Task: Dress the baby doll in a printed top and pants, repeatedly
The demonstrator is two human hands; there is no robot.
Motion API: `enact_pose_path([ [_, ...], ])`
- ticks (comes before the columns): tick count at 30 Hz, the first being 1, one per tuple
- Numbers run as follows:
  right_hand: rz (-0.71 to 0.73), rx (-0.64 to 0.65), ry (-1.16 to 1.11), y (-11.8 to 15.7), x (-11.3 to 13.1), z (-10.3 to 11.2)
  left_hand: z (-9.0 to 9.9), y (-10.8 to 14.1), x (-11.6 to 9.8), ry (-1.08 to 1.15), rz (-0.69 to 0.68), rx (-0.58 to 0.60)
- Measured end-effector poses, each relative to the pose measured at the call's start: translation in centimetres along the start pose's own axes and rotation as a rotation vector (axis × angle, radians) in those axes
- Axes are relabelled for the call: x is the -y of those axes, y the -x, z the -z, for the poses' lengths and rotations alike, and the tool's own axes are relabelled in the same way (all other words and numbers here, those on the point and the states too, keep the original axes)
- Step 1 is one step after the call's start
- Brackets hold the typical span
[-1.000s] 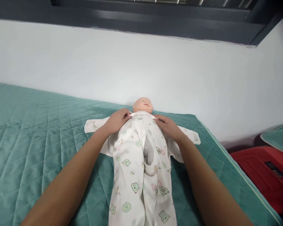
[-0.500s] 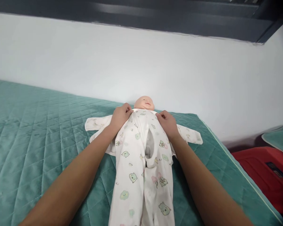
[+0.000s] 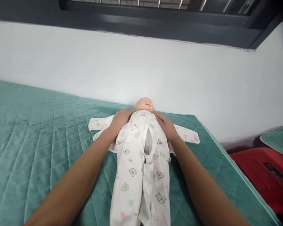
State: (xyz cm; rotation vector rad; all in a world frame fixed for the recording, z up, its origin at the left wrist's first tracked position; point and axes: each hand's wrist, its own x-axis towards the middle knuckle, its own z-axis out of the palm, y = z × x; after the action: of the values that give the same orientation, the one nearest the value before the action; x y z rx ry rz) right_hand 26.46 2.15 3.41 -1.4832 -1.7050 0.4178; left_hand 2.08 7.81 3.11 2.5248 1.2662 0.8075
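A baby doll lies on its back, its head [image 3: 144, 104] toward the wall. White open-crotch baby trousers [image 3: 132, 157], printed with small green animals, cover its front from the neck down. From beneath them a matching baby top shows its left-hand sleeve [image 3: 100, 122] and right-hand sleeve [image 3: 187, 134], both spread sideways. My left hand [image 3: 121, 120] rests along the left side of the trousers' top, fingers stretched out flat. On the other side, my right hand [image 3: 165, 125] lies at the upper edge with its fingers extended, some of them hidden. Neither hand grips the cloth.
A green quilted cover [image 3: 49, 135] spreads under the doll, ending at a pale-edged border on the right. Behind stands a white wall [image 3: 122, 69] below a dark window frame [image 3: 132, 23]. A red plastic object [image 3: 257, 169] sits low beyond the right edge.
Both hands have let go of the trousers' top edge; their pinched fingers are now stretched out at its sides. The view has tilted up slightly, showing more of the window.
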Motion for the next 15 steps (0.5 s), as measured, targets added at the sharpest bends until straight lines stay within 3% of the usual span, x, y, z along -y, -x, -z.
enact_pose_path([
  [4,0.038,0.013,-0.006,0.6,0.1,0.2,-0.4,0.7,0.3,-0.054,0.026,-0.027],
  [8,0.039,-0.045,-0.031,2.3,-0.3,0.2,-0.6,2.7,0.9,-0.005,0.013,-0.147],
  [12,-0.044,-0.165,-0.08,5.3,0.4,0.0,0.1,6.3,0.1,0.14,0.039,-0.37],
  [15,-0.041,-0.227,-0.109,8.4,2.4,-0.1,1.3,10.4,-2.4,0.2,0.124,-0.49],
])
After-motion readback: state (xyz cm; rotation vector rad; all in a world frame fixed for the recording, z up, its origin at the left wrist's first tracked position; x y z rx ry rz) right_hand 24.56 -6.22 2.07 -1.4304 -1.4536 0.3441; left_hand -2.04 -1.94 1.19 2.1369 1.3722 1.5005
